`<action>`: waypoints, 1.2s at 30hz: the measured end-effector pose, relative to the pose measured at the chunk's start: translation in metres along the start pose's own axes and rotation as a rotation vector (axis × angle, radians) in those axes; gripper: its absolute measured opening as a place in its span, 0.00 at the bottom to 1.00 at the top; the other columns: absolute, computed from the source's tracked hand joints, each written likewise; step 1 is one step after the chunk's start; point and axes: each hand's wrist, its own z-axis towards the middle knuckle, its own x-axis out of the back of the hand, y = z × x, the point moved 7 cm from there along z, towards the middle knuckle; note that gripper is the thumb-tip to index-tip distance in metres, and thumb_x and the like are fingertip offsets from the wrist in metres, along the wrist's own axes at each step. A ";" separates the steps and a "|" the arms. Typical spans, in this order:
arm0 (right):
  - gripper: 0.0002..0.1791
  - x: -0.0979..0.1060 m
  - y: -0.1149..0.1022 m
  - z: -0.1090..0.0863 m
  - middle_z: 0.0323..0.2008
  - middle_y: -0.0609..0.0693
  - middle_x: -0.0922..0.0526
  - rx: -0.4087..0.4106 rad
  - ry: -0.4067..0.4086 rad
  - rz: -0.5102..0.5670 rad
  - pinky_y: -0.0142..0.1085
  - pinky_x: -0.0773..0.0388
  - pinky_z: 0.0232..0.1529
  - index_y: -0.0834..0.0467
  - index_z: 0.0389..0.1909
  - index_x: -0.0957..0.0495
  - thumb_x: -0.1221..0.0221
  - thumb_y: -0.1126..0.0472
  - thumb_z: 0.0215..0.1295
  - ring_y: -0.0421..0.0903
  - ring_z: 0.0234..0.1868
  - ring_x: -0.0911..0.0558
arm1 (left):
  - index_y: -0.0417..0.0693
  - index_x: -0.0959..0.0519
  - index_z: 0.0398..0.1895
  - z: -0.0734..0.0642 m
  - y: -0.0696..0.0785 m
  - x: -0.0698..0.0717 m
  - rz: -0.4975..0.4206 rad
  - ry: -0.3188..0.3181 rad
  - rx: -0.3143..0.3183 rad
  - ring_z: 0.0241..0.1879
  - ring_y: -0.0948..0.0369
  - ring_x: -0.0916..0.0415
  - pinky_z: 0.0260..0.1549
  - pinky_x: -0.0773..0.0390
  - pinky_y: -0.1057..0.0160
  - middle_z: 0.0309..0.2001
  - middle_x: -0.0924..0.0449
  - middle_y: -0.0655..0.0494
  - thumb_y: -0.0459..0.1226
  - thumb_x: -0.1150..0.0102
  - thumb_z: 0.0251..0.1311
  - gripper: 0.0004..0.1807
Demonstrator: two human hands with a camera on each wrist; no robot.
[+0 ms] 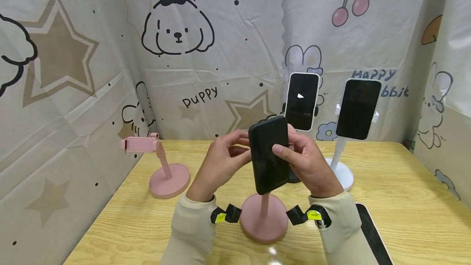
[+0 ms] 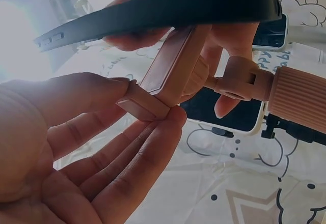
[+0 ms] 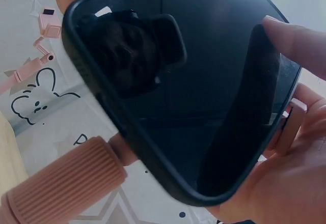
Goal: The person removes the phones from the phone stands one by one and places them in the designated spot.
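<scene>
A black-cased smartphone (image 1: 268, 167) is tilted in front of the head of a pink phone stand (image 1: 264, 221). My right hand (image 1: 312, 160) holds the phone by its right side, thumb on the dark screen and fingers behind. In the right wrist view, part of the pink holder (image 3: 291, 127) shows beside the right fingers. On the other side, my left hand (image 1: 222, 165) pinches the end arm of the stand's holder (image 2: 144, 103) between thumb and fingers. A gap separates that end arm from the phone's edge in the left wrist view.
Another pink phone stand (image 1: 169, 180) stands at the left with nothing in its holder. Behind the right hand, two phones, one white-edged (image 1: 302, 101) and one dark-screened (image 1: 358, 109), sit upright in stands. Another phone (image 1: 373, 234) lies by the right forearm on the wooden table (image 1: 416, 199).
</scene>
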 end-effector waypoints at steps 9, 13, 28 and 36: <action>0.18 0.001 -0.008 -0.001 0.66 0.53 0.39 -0.015 0.036 -0.104 0.50 0.30 0.58 0.65 0.58 0.25 0.44 0.66 0.68 0.52 0.67 0.42 | 0.55 0.20 0.49 0.001 0.000 -0.002 0.010 -0.014 -0.009 0.38 0.61 0.17 0.42 0.19 0.58 0.43 0.19 0.55 0.41 0.34 0.59 0.15; 0.18 0.000 -0.010 -0.003 0.67 0.50 0.38 -0.051 0.071 -0.134 0.52 0.34 0.60 0.65 0.57 0.24 0.43 0.64 0.68 0.50 0.69 0.43 | 0.55 0.20 0.49 0.001 0.001 -0.002 0.026 -0.015 -0.012 0.39 0.61 0.17 0.42 0.19 0.58 0.44 0.19 0.55 0.41 0.34 0.59 0.15; 0.24 -0.002 -0.029 -0.018 0.60 0.59 0.31 -0.085 0.252 -0.022 0.44 0.27 0.55 0.63 0.64 0.33 0.46 0.59 0.71 0.55 0.60 0.30 | 0.56 0.23 0.53 0.001 -0.002 -0.009 0.086 -0.046 -0.002 0.37 0.62 0.19 0.37 0.19 0.61 0.44 0.19 0.56 0.38 0.34 0.59 0.18; 0.24 -0.001 -0.035 -0.022 0.60 0.61 0.32 -0.090 0.268 0.019 0.45 0.30 0.58 0.64 0.64 0.33 0.46 0.58 0.72 0.55 0.61 0.32 | 0.57 0.23 0.53 0.002 -0.004 -0.013 0.062 -0.055 -0.014 0.33 0.61 0.18 0.34 0.18 0.61 0.40 0.18 0.56 0.37 0.35 0.59 0.18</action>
